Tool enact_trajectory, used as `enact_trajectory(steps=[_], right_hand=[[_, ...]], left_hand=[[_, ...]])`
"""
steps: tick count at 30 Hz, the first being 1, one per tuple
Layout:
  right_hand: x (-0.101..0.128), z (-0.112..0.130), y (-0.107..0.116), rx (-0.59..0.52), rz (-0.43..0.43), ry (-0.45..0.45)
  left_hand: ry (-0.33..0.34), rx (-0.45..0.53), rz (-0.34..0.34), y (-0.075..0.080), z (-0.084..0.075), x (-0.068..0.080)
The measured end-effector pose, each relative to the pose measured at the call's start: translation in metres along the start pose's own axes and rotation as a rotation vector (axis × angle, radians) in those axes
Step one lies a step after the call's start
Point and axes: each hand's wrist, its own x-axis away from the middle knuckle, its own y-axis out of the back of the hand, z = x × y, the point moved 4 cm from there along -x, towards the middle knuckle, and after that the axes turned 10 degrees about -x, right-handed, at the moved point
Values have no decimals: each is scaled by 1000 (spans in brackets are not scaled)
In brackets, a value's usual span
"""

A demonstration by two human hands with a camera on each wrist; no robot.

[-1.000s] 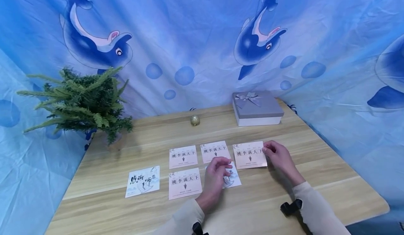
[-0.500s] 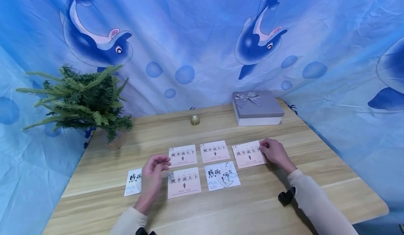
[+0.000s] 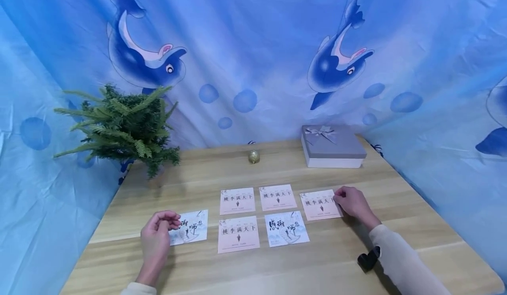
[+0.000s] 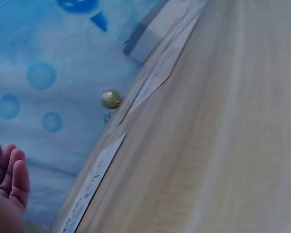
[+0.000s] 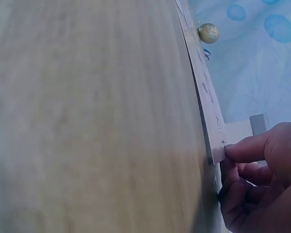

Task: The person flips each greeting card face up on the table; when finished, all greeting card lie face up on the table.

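Observation:
My right hand (image 3: 354, 204) pinches the right edge of a pink printed card (image 3: 320, 206); the right wrist view shows its thumb on the card's corner (image 5: 214, 145). At the left, my left hand (image 3: 156, 233) hovers by a white-and-blue calligraphy card (image 3: 194, 228) and covers its left end in the head view. Loosely curled, the left fingers (image 4: 20, 182) hold nothing and stand apart from the card. Between the hands lie two pink cards (image 3: 237, 201) (image 3: 278, 198) in a back row. In front of them are another pink card (image 3: 238, 237) and a second calligraphy card (image 3: 286, 232).
A grey-lidded gift box (image 3: 334, 147) with a bow stands at the back right of the wooden table (image 3: 277, 268). A small gold ball (image 3: 254, 156) sits near the back edge. Back left is a potted green plant (image 3: 126, 127). A blue dolphin-print cloth (image 3: 253, 57) hangs behind.
My left hand has moved left, from over the middle calligraphy card, across the front pink card, to the leftmost card. My right hand stays at its pink card. The head view has shifted slightly.

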Motion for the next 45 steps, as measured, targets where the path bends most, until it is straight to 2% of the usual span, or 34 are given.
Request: enact_trajectory(steps=[6,16,32,40,45], right_hand=[[3,-5,-1,-1,-2,-33],[-1,2,0,12,11,-35],[-2,1,3,-5,30,-53],[1,2,5,-39,40,-74],[12,14,6,-84,-11,-30]], left_hand=[[20,74,-21,2,3,-3],[31,123,-32,4,6,1],[46,83,-12,2,6,2],[34,153,-34,2,3,-1],[35,133,-39,3,0,0]])
